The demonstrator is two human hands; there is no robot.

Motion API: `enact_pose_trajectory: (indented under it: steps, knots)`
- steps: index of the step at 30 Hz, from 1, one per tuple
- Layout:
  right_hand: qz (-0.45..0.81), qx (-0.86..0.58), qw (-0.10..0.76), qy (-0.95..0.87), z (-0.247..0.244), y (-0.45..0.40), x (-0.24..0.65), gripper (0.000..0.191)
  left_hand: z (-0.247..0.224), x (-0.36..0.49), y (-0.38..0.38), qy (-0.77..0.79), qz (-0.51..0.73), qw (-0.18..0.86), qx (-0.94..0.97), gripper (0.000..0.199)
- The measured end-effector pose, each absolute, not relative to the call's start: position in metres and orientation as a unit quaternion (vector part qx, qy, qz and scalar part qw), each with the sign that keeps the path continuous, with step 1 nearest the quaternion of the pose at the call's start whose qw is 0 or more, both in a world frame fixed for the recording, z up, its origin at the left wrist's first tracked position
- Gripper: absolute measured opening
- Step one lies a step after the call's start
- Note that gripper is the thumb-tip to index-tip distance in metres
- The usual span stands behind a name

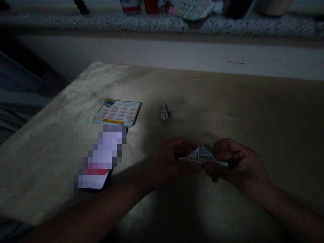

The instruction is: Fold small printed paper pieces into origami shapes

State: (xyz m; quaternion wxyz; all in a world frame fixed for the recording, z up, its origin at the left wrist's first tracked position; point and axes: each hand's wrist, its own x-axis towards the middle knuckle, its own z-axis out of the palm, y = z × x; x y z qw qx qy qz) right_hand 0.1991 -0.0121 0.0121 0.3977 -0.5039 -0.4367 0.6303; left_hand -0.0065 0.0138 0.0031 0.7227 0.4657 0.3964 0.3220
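Observation:
Between my two hands is a small folded paper (201, 154), printed with text and patterns, with a triangular peak above a flat lower band. My left hand (174, 162) pinches its left end, thumb along the near side. At the other end, my right hand (235, 165) grips the band with thumb and fingers closed. Farther off on the table lies a small folded paper piece (166, 114), pointed at the top, with similar print. Dim light hides the details of the fingertips.
A stack of printed calendar sheets (117, 112) lies on the table (240, 101) at left, with a lit, blurred phone (106, 152) just nearer. Behind the table runs a speckled stone ledge (101, 22) bearing a can (130, 6), a crumpled printed wrapper (194, 8) and dark containers.

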Motion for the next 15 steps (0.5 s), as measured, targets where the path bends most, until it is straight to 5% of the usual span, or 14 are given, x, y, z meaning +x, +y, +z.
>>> enact_pose_trajectory:
  steps: [10,15]
  knots:
    - [0.629,-0.491,0.376,-0.472,0.004,-0.01,0.206,0.04,0.002,-0.011,0.017,0.407,0.308,0.738,0.442,0.038]
    - [0.618,-0.464,0.401,-0.492,0.002,-0.009,0.212,0.027,0.001,-0.014,0.022,0.444,0.31,0.735,0.409,0.039]
